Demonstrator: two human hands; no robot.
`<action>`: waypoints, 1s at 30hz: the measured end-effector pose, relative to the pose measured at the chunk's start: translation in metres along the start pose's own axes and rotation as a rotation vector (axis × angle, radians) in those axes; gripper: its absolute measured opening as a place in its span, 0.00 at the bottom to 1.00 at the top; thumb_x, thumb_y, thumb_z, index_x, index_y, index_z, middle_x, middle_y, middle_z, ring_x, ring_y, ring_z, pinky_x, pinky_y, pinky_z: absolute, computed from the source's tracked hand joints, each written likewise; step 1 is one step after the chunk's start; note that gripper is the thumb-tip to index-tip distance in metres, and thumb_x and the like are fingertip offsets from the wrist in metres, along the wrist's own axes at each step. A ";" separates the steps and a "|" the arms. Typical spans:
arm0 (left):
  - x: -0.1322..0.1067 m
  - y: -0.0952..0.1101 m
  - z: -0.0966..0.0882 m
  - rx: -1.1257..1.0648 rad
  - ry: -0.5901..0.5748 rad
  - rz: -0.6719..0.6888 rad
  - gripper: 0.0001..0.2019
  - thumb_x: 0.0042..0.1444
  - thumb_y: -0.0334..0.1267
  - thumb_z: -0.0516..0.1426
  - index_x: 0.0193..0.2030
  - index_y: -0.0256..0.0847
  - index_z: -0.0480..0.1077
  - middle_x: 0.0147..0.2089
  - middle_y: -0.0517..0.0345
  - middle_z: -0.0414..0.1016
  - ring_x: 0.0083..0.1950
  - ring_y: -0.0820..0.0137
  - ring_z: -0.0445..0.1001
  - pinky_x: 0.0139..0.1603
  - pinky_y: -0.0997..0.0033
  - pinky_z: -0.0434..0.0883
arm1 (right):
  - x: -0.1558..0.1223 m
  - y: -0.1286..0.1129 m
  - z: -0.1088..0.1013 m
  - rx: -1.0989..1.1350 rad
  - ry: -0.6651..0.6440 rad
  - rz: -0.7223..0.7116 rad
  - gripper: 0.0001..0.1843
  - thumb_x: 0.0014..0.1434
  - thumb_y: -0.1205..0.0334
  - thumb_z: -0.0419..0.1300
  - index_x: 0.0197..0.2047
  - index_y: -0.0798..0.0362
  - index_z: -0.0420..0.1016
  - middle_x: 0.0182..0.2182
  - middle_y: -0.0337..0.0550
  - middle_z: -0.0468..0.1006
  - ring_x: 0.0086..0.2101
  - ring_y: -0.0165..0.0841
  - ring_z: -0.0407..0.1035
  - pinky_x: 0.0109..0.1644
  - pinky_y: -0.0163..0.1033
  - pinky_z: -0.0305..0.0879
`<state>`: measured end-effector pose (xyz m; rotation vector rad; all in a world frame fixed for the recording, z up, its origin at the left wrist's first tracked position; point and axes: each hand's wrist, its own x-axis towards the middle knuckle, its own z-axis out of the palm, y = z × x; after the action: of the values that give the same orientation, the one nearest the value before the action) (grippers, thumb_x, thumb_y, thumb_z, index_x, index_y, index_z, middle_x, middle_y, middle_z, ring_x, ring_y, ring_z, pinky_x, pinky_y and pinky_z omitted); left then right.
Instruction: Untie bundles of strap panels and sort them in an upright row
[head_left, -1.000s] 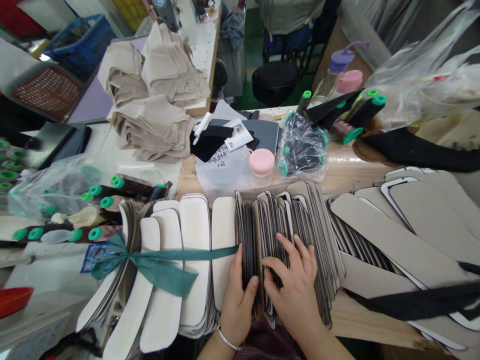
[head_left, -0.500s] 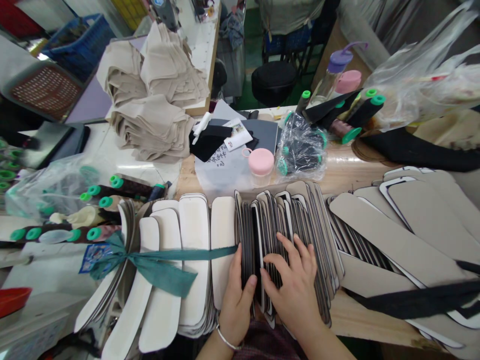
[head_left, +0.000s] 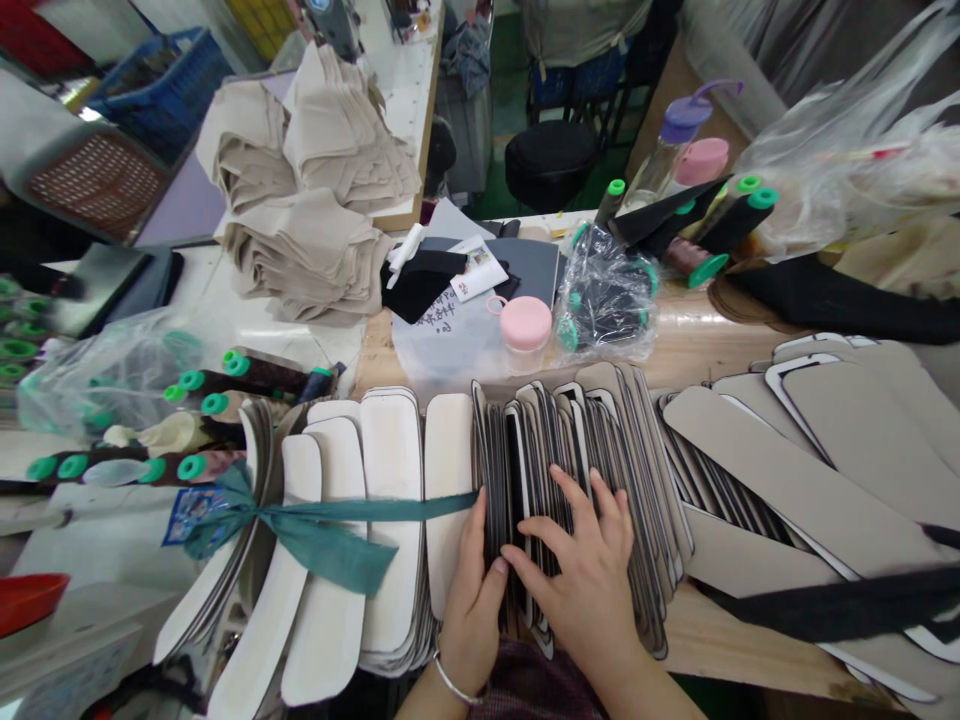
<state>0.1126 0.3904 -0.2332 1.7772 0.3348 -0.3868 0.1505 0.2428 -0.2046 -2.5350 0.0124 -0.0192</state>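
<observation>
A row of thin rounded panels (head_left: 607, 440), beige with dark edges, stands on edge on the wooden table in front of me. My left hand (head_left: 471, 595) grips the left end of the row, fingers along its outer side and thumb on the near edges. Spread over the panel edges lie the fingers of my right hand (head_left: 589, 570), its thumb tip close to the left thumb. Left of the row, a teal cloth strip (head_left: 330, 515) runs across a bundle of white rounded panels (head_left: 390, 450) and is knotted at the left.
Loose beige panels (head_left: 780, 470) with a black strip (head_left: 840, 600) lie at the right. Behind the row stand a pink-lidded jar (head_left: 525, 325) and bagged thread spools (head_left: 607, 295). Folded beige fabric (head_left: 307, 255) is piled at the back left. More thread cones (head_left: 262, 368) lie at the left.
My right thumb and index finger have shifted left along the panel edges, toward my left thumb. My left hand keeps its place at the row's left end.
</observation>
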 end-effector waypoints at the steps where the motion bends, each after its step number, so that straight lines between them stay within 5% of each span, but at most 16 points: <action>1: 0.000 -0.001 0.000 -0.005 -0.006 -0.001 0.28 0.67 0.42 0.46 0.72 0.49 0.44 0.76 0.58 0.42 0.75 0.65 0.40 0.75 0.55 0.39 | 0.000 -0.001 0.000 -0.001 0.001 0.004 0.09 0.54 0.47 0.64 0.35 0.40 0.79 0.65 0.35 0.60 0.66 0.54 0.44 0.67 0.71 0.38; 16: 0.000 0.000 0.002 0.065 -0.008 0.035 0.29 0.65 0.35 0.43 0.72 0.46 0.43 0.75 0.56 0.41 0.75 0.65 0.40 0.75 0.52 0.37 | -0.003 -0.007 0.002 0.036 -0.004 0.069 0.09 0.54 0.65 0.62 0.37 0.41 0.78 0.65 0.36 0.58 0.67 0.51 0.42 0.68 0.69 0.37; 23: 0.001 0.005 0.002 -0.003 0.000 -0.003 0.28 0.66 0.38 0.45 0.72 0.47 0.45 0.75 0.57 0.42 0.75 0.64 0.41 0.75 0.52 0.39 | -0.002 -0.011 0.001 0.015 0.019 0.056 0.07 0.54 0.50 0.65 0.34 0.42 0.78 0.65 0.36 0.58 0.67 0.53 0.43 0.68 0.69 0.38; 30: 0.000 0.002 0.001 -0.001 -0.011 0.026 0.29 0.64 0.34 0.44 0.72 0.47 0.46 0.75 0.58 0.43 0.75 0.64 0.41 0.75 0.52 0.38 | -0.004 -0.012 0.003 0.009 0.024 0.061 0.04 0.56 0.55 0.63 0.34 0.43 0.77 0.66 0.38 0.58 0.67 0.51 0.42 0.69 0.67 0.38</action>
<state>0.1139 0.3885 -0.2317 1.7765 0.3038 -0.3773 0.1467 0.2541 -0.2001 -2.5238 0.0984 -0.0255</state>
